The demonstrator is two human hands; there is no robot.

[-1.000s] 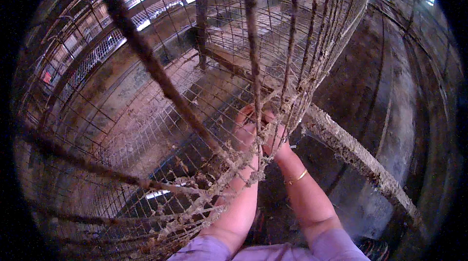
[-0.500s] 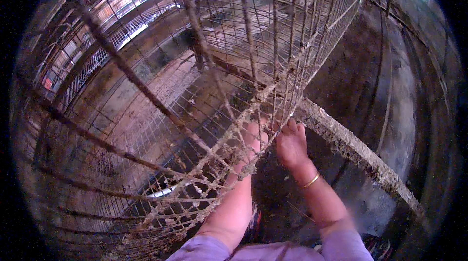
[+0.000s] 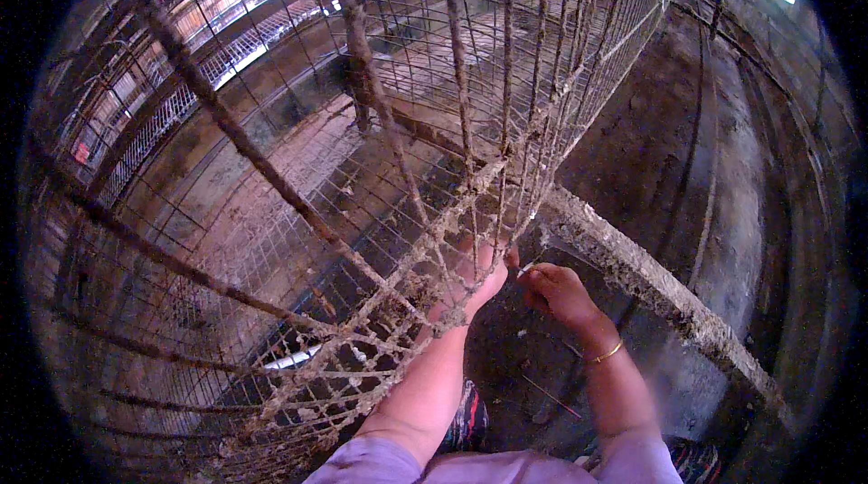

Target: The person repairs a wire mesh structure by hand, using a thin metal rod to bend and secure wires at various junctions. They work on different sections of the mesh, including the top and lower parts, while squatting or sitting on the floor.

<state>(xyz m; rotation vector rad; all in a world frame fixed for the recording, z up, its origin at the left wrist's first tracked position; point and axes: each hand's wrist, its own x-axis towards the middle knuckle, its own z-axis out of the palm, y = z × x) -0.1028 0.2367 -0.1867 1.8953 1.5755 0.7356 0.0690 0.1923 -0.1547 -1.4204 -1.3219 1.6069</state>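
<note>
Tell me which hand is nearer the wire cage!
Left. The left hand is partly behind crusty wires of the wire cage; the right hand is farther right, outside those wires.

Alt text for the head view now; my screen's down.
A person's left hand, partly screened by the crusted bars of a wire cage, is close to their right hand, which has a small pale thing near its fingers. A gold-coloured bracelet circles the right wrist; a crusted beam slants toward the lower right.
</note>
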